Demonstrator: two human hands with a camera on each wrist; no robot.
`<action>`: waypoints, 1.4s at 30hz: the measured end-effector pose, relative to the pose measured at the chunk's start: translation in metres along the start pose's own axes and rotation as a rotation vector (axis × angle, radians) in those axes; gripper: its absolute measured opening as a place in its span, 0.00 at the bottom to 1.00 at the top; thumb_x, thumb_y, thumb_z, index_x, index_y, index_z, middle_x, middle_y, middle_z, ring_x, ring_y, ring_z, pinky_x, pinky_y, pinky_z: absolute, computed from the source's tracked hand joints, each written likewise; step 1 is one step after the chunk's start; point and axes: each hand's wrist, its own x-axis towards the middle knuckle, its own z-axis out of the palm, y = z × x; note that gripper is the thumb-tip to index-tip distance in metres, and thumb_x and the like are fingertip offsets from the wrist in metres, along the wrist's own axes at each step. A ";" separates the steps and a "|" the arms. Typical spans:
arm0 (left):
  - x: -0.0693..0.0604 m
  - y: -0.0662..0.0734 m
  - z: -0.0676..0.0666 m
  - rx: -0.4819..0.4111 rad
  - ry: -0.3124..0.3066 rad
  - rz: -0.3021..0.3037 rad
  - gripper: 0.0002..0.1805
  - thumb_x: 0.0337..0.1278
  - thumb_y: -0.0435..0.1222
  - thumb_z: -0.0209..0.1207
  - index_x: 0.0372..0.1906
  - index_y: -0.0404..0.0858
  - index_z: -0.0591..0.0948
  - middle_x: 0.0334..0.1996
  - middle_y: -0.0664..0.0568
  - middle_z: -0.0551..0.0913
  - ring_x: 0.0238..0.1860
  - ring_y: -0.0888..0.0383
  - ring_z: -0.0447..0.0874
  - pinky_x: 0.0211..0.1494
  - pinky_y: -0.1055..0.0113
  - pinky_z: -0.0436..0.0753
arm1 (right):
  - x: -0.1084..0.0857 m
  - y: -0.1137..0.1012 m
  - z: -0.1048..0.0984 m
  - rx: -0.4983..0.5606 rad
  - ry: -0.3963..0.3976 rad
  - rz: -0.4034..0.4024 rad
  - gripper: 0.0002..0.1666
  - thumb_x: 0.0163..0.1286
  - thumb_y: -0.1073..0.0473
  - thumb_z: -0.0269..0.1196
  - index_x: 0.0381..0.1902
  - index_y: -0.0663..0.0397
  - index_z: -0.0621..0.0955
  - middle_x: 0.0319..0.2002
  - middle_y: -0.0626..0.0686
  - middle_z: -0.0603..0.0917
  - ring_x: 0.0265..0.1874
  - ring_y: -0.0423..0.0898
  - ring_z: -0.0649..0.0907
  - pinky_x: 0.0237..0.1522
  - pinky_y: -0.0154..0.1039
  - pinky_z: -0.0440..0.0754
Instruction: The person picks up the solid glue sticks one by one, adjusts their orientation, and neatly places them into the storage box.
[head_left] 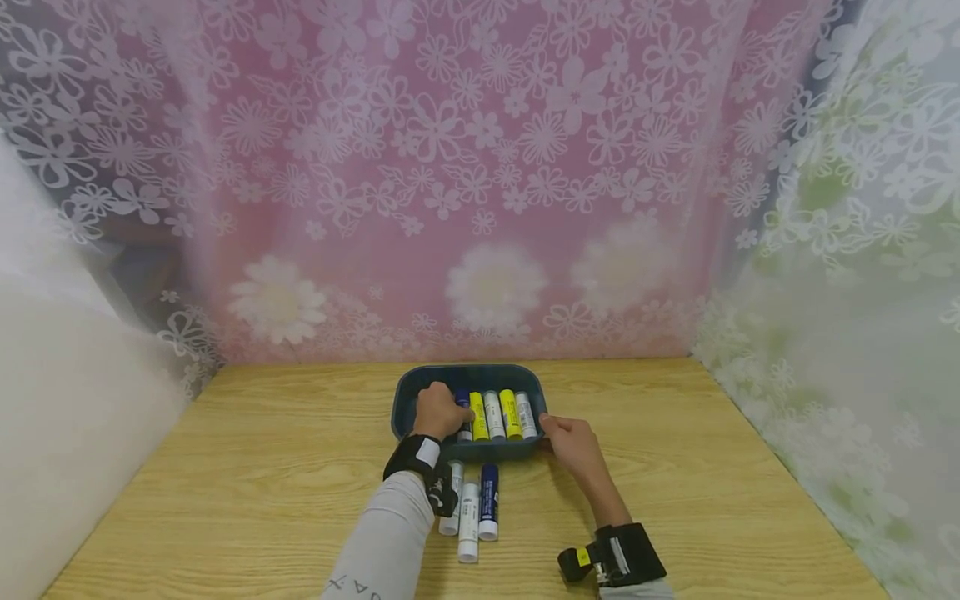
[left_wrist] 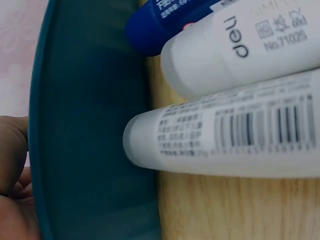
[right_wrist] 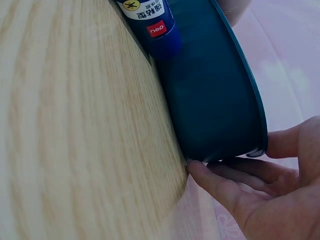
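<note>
A dark teal plastic tray (head_left: 480,452) holds a row of glue sticks: a blue one (head_left: 462,401), a yellow one (head_left: 478,417), a white one (head_left: 494,416), a second yellow one (head_left: 511,415) and another white one (head_left: 527,415). Reaching into the tray's left part, my left hand (head_left: 441,411) pinches the blue glue stick, its thumb across it; the other fingertips are hidden. My right hand (head_left: 572,439) grips the tray's right front corner, thumb at the rim and fingers (right_wrist: 215,182) against the outside and underneath.
In front of the tray, on the wooden table (head_left: 285,483), lie two white glue sticks (head_left: 468,525) and a blue one (head_left: 489,500). The left wrist partly covers one white stick. Floral curtains (head_left: 480,167) hang behind the table and on both sides.
</note>
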 end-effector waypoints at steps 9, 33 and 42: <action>-0.001 0.002 0.005 0.015 0.012 -0.019 0.17 0.48 0.38 0.77 0.32 0.28 0.84 0.27 0.43 0.82 0.32 0.51 0.81 0.36 0.59 0.84 | -0.001 -0.001 0.000 -0.035 0.003 0.006 0.27 0.80 0.53 0.54 0.62 0.72 0.78 0.58 0.69 0.83 0.56 0.60 0.85 0.56 0.51 0.86; -0.001 0.002 0.010 0.019 0.031 -0.027 0.25 0.47 0.39 0.78 0.45 0.24 0.84 0.34 0.39 0.85 0.38 0.46 0.85 0.45 0.53 0.88 | 0.000 -0.002 -0.001 -0.035 -0.002 0.010 0.27 0.81 0.53 0.53 0.63 0.72 0.78 0.57 0.69 0.83 0.55 0.59 0.86 0.55 0.50 0.86; -0.002 0.002 0.010 0.016 0.012 -0.047 0.24 0.48 0.38 0.77 0.45 0.25 0.84 0.34 0.39 0.86 0.37 0.48 0.85 0.44 0.53 0.89 | -0.001 -0.001 -0.001 -0.020 -0.011 0.008 0.27 0.81 0.54 0.53 0.63 0.72 0.77 0.57 0.69 0.83 0.55 0.59 0.86 0.53 0.50 0.87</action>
